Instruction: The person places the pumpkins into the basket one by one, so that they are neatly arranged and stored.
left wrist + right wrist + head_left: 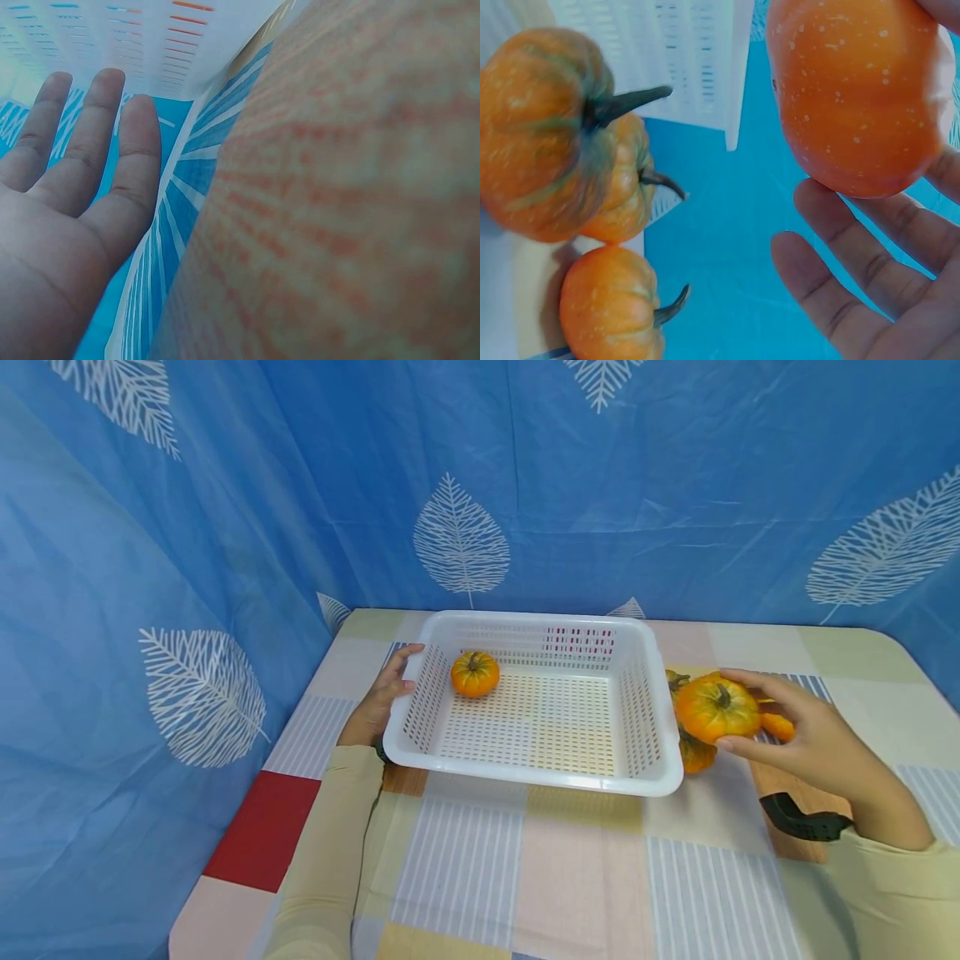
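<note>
A white perforated basket [532, 773] stands on the table with one small orange pumpkin [475, 674] inside at its left. The left hand [381, 697] is at the basket's left rim, fingers extended; the left wrist view shows that hand [82, 187] with straight fingers beside the basket wall [150, 45]. Right of the basket, the right hand [798, 727] grips an orange-yellow pumpkin [717, 708] between thumb and fingers. In the right wrist view the held pumpkin [859, 97] is above the lower fingers of the hand [885, 285].
Several more pumpkins lie close to the basket's right side, among them a greenish-orange one [696, 753] and, in the right wrist view, a small one [611, 304]. A checked cloth [577, 868] covers the table. Behind hangs a blue curtain [570, 510] with white leaf prints.
</note>
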The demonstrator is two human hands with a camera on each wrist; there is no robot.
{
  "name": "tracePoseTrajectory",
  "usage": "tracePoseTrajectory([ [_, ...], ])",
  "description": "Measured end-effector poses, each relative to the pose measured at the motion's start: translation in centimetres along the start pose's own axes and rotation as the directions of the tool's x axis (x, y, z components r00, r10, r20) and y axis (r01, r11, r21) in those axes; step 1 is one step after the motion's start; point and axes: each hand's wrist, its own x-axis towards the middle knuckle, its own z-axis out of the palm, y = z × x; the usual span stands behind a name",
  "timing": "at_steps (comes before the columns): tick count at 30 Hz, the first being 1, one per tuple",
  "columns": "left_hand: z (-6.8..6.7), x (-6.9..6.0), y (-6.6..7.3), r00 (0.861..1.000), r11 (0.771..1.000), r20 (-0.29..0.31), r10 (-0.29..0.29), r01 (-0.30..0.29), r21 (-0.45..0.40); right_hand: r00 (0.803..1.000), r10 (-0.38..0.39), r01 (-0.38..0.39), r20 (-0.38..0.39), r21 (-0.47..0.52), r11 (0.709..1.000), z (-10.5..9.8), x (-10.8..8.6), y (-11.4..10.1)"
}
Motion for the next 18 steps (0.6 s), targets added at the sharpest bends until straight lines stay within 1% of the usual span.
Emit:
tracePoseTrajectory([
  [5,-0.3,0.0,-0.2,0.999,0.999,0.030,0.027,-0.026,-0.023,1.000,-0.011,0.011,0.000,-0.020,1.000,0.3,0.4,-0.4],
  [8,-0.3,0.0,-0.3,0.999,0.999,0.033,0.024,-0.024,-0.028,1.000,0.010,-0.009,0.003,-0.024,1.000,0.5,0.6,-0.8],
  [12,-0.2,0.0,-0.2,1.000,0.999,0.025,0.019,-0.018,-0.030,1.000,0.016,-0.016,0.019,-0.005,1.000,0.5,1.2,-1.2],
  [16,-0.2,0.0,-0.2,1.000,0.999,0.008,0.025,-0.025,-0.035,0.999,-0.007,0.007,0.040,0.014,1.000,0.6,1.8,-1.5],
  [18,-0.2,0.1,-0.3,1.000,0.999,-0.004,0.025,-0.025,-0.029,0.999,-0.007,0.006,0.050,0.016,1.000,0.6,2.1,-1.6],
])
